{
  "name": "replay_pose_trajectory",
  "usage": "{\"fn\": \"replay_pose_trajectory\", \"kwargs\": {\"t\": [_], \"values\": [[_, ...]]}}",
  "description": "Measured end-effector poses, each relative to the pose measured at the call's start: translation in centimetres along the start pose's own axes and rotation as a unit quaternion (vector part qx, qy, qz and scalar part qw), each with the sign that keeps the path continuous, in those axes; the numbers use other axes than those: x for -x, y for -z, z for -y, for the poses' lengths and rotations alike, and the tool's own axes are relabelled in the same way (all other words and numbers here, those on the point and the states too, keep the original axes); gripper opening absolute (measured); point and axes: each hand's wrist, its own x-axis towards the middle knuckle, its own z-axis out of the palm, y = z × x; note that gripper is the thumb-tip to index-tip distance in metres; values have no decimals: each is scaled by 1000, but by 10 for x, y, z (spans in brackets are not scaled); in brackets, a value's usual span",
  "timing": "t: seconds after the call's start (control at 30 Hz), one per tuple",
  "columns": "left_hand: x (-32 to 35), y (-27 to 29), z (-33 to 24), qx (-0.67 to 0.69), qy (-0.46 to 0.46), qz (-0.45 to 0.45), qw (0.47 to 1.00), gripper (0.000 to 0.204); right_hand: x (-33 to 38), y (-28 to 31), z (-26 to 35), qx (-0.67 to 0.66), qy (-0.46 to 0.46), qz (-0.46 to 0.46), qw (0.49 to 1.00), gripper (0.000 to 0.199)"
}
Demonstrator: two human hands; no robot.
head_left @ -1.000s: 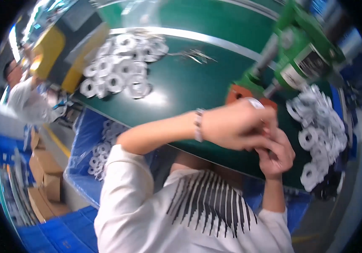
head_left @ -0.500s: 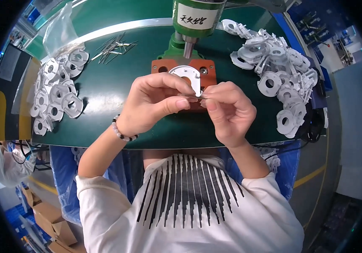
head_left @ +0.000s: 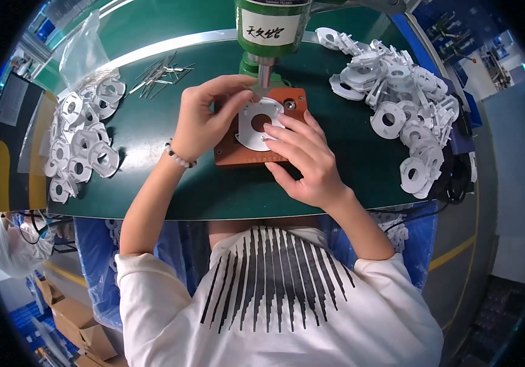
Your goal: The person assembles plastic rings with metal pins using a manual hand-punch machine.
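Note:
A white plastic ring-shaped part (head_left: 246,136) lies flat on an orange fixture block (head_left: 229,156), beneath the metal ram (head_left: 265,76) of a green bench press (head_left: 273,46). My left hand (head_left: 207,116) is over the block's left side, its thumb and fingertips pinched together at the part's far edge. Whatever is between those fingertips is too small to make out. On the right, my right hand (head_left: 308,156) has its fingers spread, the tips resting on the near right side of the white part.
White plastic parts are heaped at the left (head_left: 79,144) and in a larger pile at the right (head_left: 406,92). Loose thin metal pins (head_left: 161,76) lie at the back left, near a clear plastic bag (head_left: 84,49). Blue-lined bins (head_left: 94,263) sit below the green table (head_left: 152,183).
My hands, earlier together over the block's near side around a thin piece, have parted. The left went up toward the ram; the right spread its fingers onto the white part.

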Motion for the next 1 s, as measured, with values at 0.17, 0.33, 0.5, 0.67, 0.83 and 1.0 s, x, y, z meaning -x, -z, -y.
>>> {"fn": "replay_pose_trajectory", "kwargs": {"t": [0.17,0.33,0.5,0.67,0.83,1.0], "values": [[-8,-3,2,-56,-19,24,998,18,4,-1,-4,3,10,6,1000,31],[-9,-5,6,-103,-46,21,993,20,4,-3,-4,-1,5,1,1000,31],[-11,-6,4,-117,-57,17,991,19,4,-3,-4,-15,-7,-6,1000,31],[-12,-5,3,-133,-69,29,988,19,3,-3,-4,-13,-8,-8,1000,30],[-10,-5,7,-112,-41,23,993,14,3,-3,-4,-13,-8,-6,1000,29],[-12,-4,4,-108,-52,44,992,13,5,-3,-5,-3,0,9,1000,32]]}}
